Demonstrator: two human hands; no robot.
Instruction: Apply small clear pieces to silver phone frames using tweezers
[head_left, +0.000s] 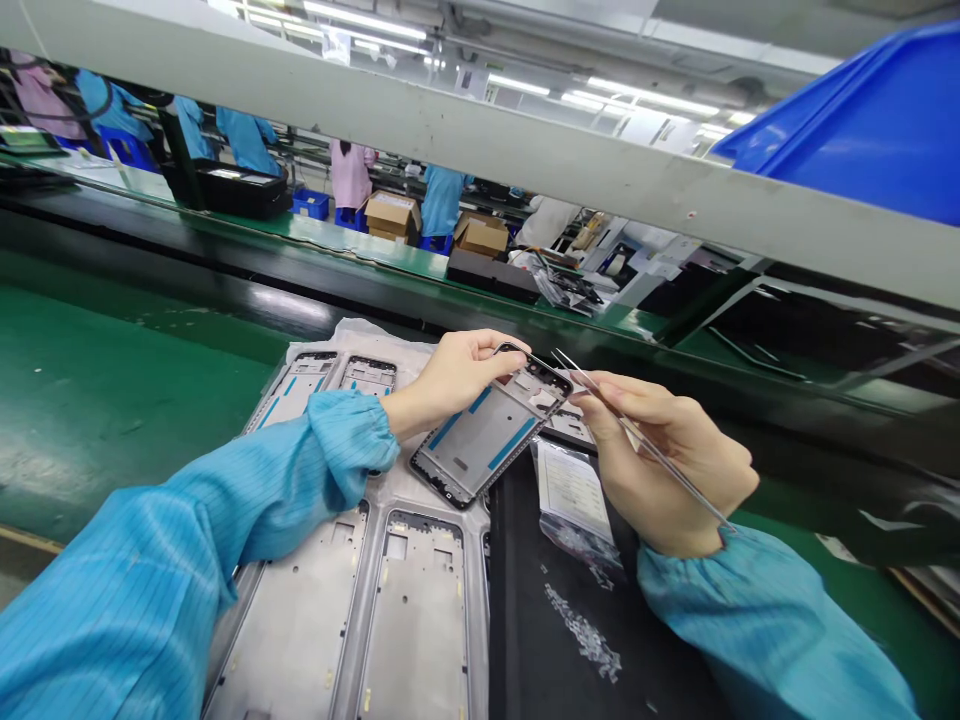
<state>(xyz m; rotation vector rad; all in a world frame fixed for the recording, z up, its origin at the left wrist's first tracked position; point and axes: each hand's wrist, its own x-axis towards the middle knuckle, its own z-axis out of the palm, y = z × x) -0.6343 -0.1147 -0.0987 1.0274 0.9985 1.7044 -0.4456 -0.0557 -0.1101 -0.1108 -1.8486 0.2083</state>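
Note:
My left hand (pixel 457 378) grips the upper edge of a phone middle frame (pixel 480 430), a grey metal plate with a black rim and blue strips, tilted up above the tray. My right hand (pixel 667 465) holds steel tweezers (pixel 600 392) in a pencil grip. Their tips reach the frame's upper right corner, though I cannot tell whether they touch it. Beneath my left forearm, a clear plastic tray (pixel 375 490) carries several similar frames. A plastic bag with a printed paper (pixel 574 495) lies beside the tray, below my right hand.
A black mat (pixel 570 640) with a scatter of small clear pieces (pixel 585 632) lies right of the tray. A green conveyor belt (pixel 112 400) runs on the left. A grey beam (pixel 450 130) and blue bin (pixel 847 130) are overhead; co-workers (pixel 247 140) and cardboard boxes (pixel 391 215) stand beyond.

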